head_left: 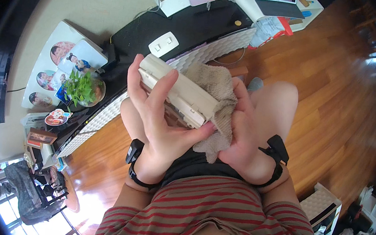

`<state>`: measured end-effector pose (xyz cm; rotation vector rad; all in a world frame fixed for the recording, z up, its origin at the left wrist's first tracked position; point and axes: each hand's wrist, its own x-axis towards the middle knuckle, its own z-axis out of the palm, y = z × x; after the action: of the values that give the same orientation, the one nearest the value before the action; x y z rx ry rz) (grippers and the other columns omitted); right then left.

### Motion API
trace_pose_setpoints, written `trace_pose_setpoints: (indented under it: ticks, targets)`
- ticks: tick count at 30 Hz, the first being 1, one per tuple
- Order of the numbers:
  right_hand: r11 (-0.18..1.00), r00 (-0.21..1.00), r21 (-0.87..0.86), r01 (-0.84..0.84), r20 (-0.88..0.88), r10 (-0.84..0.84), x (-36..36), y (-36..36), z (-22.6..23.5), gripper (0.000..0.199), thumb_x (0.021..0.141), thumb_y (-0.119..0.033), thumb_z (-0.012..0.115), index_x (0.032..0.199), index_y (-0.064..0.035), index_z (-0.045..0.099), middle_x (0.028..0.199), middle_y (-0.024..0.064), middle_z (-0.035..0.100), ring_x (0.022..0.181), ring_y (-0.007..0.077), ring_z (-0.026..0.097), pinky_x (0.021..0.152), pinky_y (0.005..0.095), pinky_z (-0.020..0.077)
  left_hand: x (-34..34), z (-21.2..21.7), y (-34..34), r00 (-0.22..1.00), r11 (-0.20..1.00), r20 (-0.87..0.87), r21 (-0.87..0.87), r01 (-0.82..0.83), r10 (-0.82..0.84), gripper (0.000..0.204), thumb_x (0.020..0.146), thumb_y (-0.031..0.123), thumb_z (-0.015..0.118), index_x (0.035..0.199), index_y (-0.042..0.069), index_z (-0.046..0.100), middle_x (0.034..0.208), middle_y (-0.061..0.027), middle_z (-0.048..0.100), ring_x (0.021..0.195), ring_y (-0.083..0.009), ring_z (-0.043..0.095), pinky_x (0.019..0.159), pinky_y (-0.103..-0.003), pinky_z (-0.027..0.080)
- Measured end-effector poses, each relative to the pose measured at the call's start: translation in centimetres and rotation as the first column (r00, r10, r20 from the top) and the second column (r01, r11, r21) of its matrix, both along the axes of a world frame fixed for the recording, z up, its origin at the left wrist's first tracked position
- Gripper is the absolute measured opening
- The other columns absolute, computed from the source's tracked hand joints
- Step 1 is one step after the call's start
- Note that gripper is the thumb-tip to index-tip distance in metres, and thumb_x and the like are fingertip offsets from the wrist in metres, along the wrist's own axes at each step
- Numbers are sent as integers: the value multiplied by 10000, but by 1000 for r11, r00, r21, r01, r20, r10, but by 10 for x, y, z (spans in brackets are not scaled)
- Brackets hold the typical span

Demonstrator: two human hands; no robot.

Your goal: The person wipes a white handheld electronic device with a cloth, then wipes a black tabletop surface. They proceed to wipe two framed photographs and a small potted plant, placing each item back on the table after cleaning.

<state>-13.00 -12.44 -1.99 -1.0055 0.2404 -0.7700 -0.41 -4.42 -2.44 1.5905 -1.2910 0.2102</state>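
My left hand (158,114) grips a cream-coloured plastic block-shaped part (186,94), fingers wrapped over its top and thumb under its lower end. My right hand (241,132) holds a beige cloth (220,95) pressed against the right end of that part. Both hands are raised in front of my lap, above my bare knees. Each wrist wears a black band.
A low black cabinet (193,24) with a white woven front runs along the wall, carrying a white power strip (163,44), a potted green plant (83,89) and photo frames (63,61). Wooden floor (337,96) spreads to the right. Boxes and clutter (329,215) sit lower right.
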Motion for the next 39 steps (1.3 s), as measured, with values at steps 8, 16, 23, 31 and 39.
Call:
trace_pose_setpoints:
  ticks: [8,16,23,31,39]
  targets:
    - [929,991,365,-64,131,17,-2,15,4,336,892,-24,381,1220,-11,455,1132,82,559,1009,122,551,906,265,446,-1,-5,12,994,993,-50,-75,90,-94,1165,441,378,959,1406,106,365,1498,-295,153,1335,-420,324,1045,-502,347]
    - [953,981,255,-164,145,129,8,20,15,305,929,-83,443,1225,-14,454,1126,83,567,1048,138,579,922,283,469,1,-2,28,981,995,-192,-96,-8,-11,1248,454,417,948,1455,86,281,1477,-323,209,1321,-440,334,1032,-511,348]
    - [912,974,355,-204,164,154,11,18,15,404,761,50,442,1157,-33,461,1092,81,538,992,117,535,895,260,440,2,1,25,997,996,-45,-60,-64,61,1210,485,402,920,1461,75,284,1465,-320,259,1281,-460,390,998,-511,382]
    - [632,960,-729,263,129,-250,0,-3,3,191,841,-119,675,1010,-31,668,1131,159,591,1024,294,587,908,398,446,-14,10,9,534,942,-787,-177,286,-311,1028,716,258,859,1496,34,229,1458,-147,375,1289,-237,441,1074,-373,361]
    - [410,971,-881,237,206,-118,-2,-13,2,321,817,-152,728,1105,-23,665,1223,168,622,1066,326,636,922,402,510,-6,2,21,286,896,-907,-175,409,-308,802,822,264,742,1450,3,317,1428,-153,425,1280,-232,463,1073,-367,384]
